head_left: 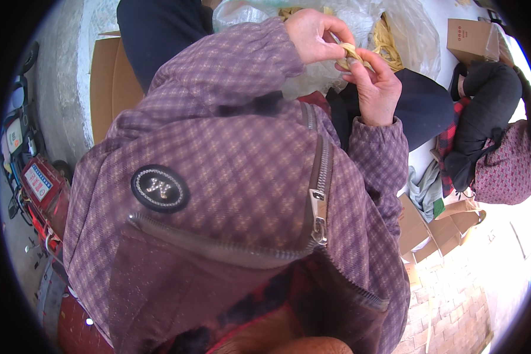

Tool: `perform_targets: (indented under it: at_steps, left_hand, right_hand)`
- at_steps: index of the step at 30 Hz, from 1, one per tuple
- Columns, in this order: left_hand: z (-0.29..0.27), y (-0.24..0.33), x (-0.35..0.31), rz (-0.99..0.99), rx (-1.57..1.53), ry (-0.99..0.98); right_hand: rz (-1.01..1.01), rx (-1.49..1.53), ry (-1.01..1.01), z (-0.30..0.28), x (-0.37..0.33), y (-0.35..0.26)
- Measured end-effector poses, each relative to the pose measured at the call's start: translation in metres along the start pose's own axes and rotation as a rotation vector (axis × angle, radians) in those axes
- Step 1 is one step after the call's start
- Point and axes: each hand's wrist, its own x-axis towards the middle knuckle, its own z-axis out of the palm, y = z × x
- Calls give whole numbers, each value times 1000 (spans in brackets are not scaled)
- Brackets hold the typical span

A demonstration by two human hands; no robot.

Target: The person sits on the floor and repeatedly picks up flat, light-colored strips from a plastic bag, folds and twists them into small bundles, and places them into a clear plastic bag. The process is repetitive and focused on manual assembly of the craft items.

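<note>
My left hand (pixel 315 36) and my right hand (pixel 376 88) meet at the top, right of centre, fingertips almost touching. Both are closed in a pinch on a yellow strip (pixel 349 51), thin and twisted, its exact kind not clear. The fingers hide part of it. Just beyond, a clear plastic bag (pixel 419 36) lies open across my lap. More yellow strips (pixel 386 42) show loose in it, close to my right hand. Checked purple sleeves cover both my forearms.
Folded cardboard (pixel 117 82) stands left of my leg. To the right sit another person in dark trousers (pixel 491 88), a small cardboard box (pixel 468 39), a grey cloth (pixel 426 187) and an open carton (pixel 416 227). A red vehicle (pixel 41 180) is at far left.
</note>
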Motion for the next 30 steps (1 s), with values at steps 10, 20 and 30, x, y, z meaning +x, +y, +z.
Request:
perform_targets:
  at_steps: [10,20,30]
  left_hand:
    - [2,-16,2,358,445,53]
    - [-1,-14,-9,494,843,-47]
    - [-4,9,-28,-362,-798,-25]
  right_hand:
    - [342,732,-238,-12,4,21]
    - [138,51,-49,0,-1,2]
    - [141,-128,-155,-29,-33,-33]
